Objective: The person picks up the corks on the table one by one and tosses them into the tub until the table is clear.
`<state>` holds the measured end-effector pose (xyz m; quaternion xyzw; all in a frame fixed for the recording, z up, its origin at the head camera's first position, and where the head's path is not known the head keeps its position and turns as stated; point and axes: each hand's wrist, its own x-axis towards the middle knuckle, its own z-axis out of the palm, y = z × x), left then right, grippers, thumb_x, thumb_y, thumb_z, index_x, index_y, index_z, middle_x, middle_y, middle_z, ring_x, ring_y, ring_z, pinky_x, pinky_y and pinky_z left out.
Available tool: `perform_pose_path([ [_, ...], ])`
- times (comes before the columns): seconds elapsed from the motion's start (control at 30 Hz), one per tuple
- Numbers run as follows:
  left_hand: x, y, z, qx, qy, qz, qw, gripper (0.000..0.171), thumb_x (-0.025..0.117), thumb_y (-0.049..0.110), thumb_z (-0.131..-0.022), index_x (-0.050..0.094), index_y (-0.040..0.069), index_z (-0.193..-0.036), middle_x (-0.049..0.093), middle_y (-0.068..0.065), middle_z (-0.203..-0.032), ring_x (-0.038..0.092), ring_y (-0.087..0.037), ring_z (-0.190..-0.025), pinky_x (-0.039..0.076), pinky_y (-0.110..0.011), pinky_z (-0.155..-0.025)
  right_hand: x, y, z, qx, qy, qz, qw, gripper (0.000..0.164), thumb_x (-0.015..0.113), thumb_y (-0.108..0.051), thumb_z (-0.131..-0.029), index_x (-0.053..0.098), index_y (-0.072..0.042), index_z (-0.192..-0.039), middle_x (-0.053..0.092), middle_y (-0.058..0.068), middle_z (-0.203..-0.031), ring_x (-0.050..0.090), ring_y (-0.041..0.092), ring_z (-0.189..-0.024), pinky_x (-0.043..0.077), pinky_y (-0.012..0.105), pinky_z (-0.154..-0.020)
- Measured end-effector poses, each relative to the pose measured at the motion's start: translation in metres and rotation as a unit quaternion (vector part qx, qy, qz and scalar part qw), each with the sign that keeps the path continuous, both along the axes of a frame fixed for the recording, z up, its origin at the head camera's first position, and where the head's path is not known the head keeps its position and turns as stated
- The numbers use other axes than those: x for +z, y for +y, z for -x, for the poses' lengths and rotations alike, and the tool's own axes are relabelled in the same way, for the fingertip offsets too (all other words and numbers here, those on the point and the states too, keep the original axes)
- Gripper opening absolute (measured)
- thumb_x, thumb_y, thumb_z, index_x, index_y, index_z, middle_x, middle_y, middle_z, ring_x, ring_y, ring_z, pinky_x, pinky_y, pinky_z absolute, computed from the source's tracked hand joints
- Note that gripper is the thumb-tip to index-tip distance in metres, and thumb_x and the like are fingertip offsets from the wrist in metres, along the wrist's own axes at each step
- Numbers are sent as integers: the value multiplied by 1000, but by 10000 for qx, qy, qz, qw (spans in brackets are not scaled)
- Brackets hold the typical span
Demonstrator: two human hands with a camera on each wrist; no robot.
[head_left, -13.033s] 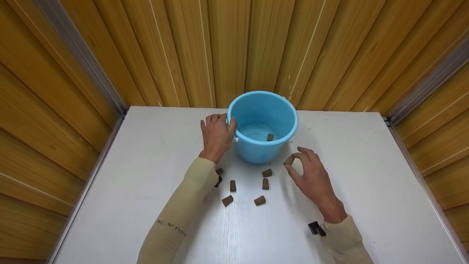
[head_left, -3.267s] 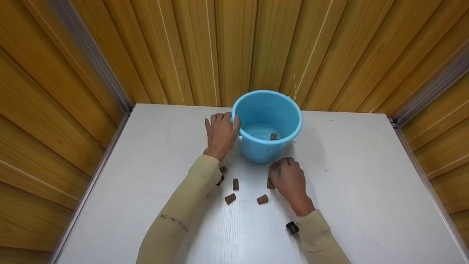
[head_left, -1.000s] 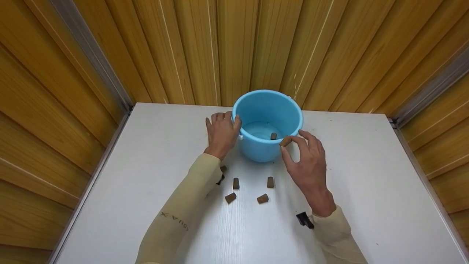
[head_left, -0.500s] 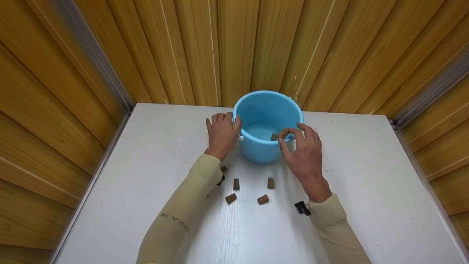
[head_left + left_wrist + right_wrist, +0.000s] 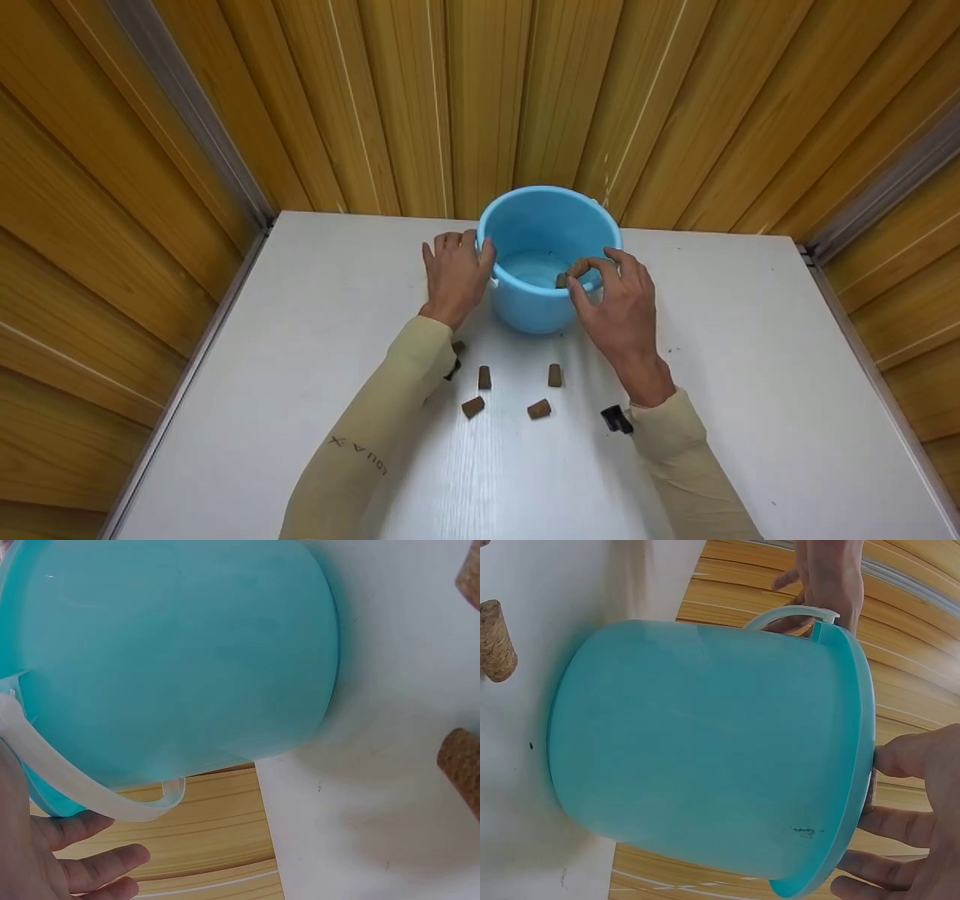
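A light blue bucket [image 5: 534, 311] stands upright towards the back of the white table. My left hand [image 5: 454, 274] holds its left rim, thumb over the edge and fingers outside, beside the white handle [image 5: 82, 787]. My right hand [image 5: 619, 300] pinches a brown cork [image 5: 578, 268] between thumb and forefinger, over the bucket's front right rim. From the right wrist, most of that cork is hidden behind the rim. Another cork [image 5: 560, 281] lies on the bucket's floor, partly covered by the front rim and my fingers.
Several corks lie on the table in front of the bucket: an upper right cork [image 5: 554, 375], a lower right cork [image 5: 538, 409], a left cork [image 5: 484, 377], a lower left cork [image 5: 472, 407]. One cork [image 5: 458, 347] is partly behind my left sleeve. Wood-patterned walls [image 5: 480, 105] surround the table.
My right hand took the cork nearest the bucket off the table, raised it to the rim, then moved it slightly left and inward over the opening. My left hand kept its place on the rim.
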<state>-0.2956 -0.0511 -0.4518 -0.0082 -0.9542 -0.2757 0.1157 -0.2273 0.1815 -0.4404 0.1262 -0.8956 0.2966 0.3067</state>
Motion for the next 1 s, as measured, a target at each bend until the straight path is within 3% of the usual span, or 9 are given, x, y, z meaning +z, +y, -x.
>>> perform_pose_path([
  [0.17, -2, -1, 0, -105, 211, -69, 9997, 58, 39, 47, -110, 64, 6, -143, 63, -17, -143, 46, -37, -142, 19, -71, -120, -3, 1, 1, 91, 111, 93, 9999, 36, 84, -13, -91, 71, 9, -116, 62, 30, -129, 57, 49, -124, 42, 64, -105],
  [0.7, -2, 1, -1, -42, 107, -33, 9999, 60, 40, 49, -110, 61, 6, -147, 61, -17, -146, 44, -38, -144, 19, -71, -121, -1, 1, -5, 35, -133, 133, 9998, 39, 85, -16, -92, 70, 9, -118, 61, 31, -132, 56, 48, -127, 42, 64, -108],
  [1.0, -2, 1, -1, -27, 84, -45, 10000, 59, 41, 48, -110, 61, 6, -146, 61, -18, -146, 43, -38, -144, 17, -71, -121, -4, 2, -8, 47, -58, 192, 9998, 37, 84, -14, -91, 70, 9, -117, 61, 30, -131, 56, 49, -126, 43, 64, -107],
])
